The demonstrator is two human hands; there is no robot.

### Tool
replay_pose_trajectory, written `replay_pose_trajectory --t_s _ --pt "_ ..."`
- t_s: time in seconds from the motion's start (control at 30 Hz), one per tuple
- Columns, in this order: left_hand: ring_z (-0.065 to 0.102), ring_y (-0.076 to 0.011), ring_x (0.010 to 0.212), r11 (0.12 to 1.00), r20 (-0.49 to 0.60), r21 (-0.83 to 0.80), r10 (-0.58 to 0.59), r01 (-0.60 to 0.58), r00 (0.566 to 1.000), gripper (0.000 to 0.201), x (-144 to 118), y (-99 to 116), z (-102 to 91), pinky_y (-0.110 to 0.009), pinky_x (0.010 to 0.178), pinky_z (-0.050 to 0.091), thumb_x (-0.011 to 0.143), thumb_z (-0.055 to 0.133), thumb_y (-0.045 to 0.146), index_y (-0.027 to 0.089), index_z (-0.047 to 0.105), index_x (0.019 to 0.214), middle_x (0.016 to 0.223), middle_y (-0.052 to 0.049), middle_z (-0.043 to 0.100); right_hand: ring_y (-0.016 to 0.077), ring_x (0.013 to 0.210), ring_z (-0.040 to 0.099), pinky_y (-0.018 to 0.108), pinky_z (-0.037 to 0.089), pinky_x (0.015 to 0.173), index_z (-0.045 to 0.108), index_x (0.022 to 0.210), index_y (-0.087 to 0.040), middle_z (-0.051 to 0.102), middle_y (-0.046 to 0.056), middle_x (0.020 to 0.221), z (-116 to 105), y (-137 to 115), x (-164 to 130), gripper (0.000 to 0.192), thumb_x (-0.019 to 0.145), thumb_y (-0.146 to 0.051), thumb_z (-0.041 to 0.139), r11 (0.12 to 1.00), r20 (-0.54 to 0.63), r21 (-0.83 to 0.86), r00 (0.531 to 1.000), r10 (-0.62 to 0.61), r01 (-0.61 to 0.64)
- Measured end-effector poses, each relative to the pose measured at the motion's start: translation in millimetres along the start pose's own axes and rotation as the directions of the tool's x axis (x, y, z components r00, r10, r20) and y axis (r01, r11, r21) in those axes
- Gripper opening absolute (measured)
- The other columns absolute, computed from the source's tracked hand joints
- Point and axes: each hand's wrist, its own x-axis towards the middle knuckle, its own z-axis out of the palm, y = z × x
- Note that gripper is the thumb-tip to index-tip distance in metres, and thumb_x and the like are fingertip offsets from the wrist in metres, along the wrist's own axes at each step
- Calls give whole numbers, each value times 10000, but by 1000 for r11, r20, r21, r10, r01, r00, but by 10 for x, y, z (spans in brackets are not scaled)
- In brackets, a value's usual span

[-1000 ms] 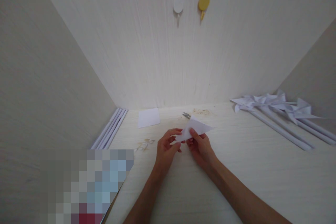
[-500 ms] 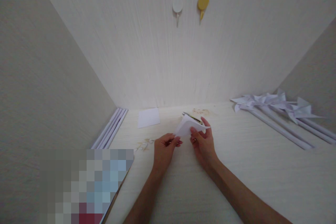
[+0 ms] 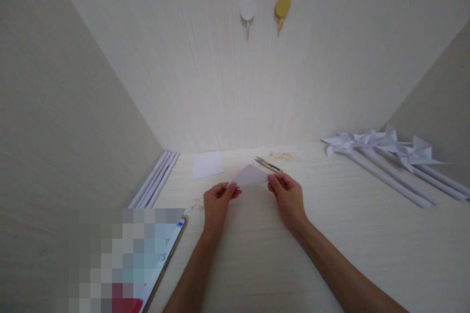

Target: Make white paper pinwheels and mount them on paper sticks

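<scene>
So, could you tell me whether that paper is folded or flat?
Folded: the paper shows as a triangle, both hands pinching its corners.

A pale wood-grain desk (image 3: pixel 279 254) carries a square white sheet (image 3: pixel 208 164) near its back edge, with small snips (image 3: pixel 267 164) lying just to the right. White rolled sticks (image 3: pixel 156 179) rest along the left wall. Finished paper pinwheels (image 3: pixel 389 149) lie in a row at the right. A tablet (image 3: pixel 161 264) sits at the near left corner.
</scene>
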Motion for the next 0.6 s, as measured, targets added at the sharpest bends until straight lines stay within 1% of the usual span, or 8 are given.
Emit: replay_pose_trajectory --t_s 0.1,0.23,0.37,0.5,0.6 --pt "624 -148 586 999 -9 -33 -7 6 1000 182 10 -30 -2 -251 610 504 603 652 296 114 651 609 579 -45 664 84 463 453 218 341 466 596 574 -153 523 -34 461 -1 1 -7 193 551 -315 698 998 0 -53 1000 -17 17" --pt "635 -169 603 999 8 -29 -15 15 1000 182 -11 -44 26 -278 633 514 602 653 287 105 663 613 592 -61 673 75 433 403 215 294 434 580 543 -153 480 -47 431 -14 2 -18 199 551 -315 696 996 -73 -54 995 -71 67" --pt "630 -163 570 1000 -15 -18 -6 6 1000 165 -38 -40 57 -274 610 513 604 649 277 113 662 605 565 -51 668 67 422 375 212 268 421 562 525 -152 455 -55 422 -16 -3 -47 210 558 -310 697 993 -116 -68 988 -100 93" --pt "622 -156 550 1000 -48 10 7 -7 999 163 -45 -22 50 -254 557 497 607 641 278 117 653 588 541 -45 657 61 393 339 213 222 395 553 515 -153 427 -60 399 -9 -6 -70 236 582 -340 681 988 -102 -120 988 -114 102" --pt "611 -150 530 1000 -75 27 11 -9 997 188 -39 -8 22 -236 512 474 607 638 304 119 643 571 524 -45 646 62 394 341 214 222 395 561 524 -151 431 -58 398 3 -3 -75 238 583 -350 680 985 -65 -143 992 -106 96"
